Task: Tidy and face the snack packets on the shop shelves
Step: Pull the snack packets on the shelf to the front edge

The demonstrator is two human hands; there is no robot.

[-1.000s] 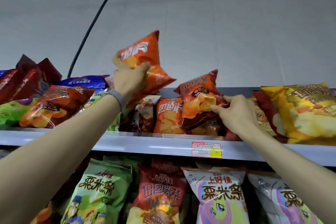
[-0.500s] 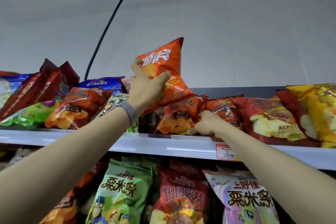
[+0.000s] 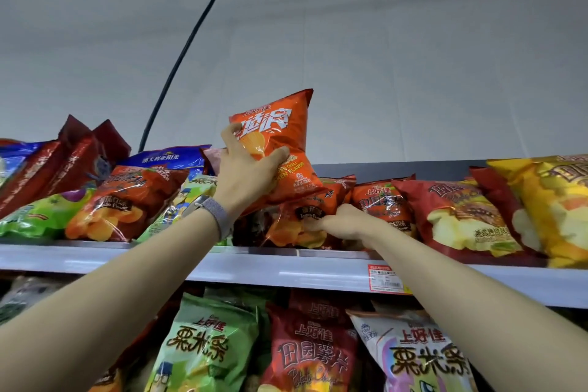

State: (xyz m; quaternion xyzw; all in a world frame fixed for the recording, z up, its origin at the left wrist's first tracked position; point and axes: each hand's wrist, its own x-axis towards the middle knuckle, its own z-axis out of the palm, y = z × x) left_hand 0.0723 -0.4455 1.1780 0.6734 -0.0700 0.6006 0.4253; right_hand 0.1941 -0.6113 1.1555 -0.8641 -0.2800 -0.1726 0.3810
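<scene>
Top shelf (image 3: 254,274): mixed chip bags, lying back.
Red bag (image 3: 461,216), "田园薯片".
Orange bag (image 3: 280,149), "上好佳", "CHILI FLAVOR", upright above the row; left hand (image 3: 245,175) clamped on its lower left, thumb across front.
Tomato bag (image 3: 296,219), front centre; right hand (image 3: 343,223) fingers pinched on it.
Price tag (image 3: 385,278), unreadable.

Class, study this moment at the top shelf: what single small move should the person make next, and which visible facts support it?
Probably lower the orange packet, held raised in the left hand, into the row. The right hand is gripping the tomato packet directly beneath it, seemingly holding that place, and the lifted packet's front already faces outward.
</scene>
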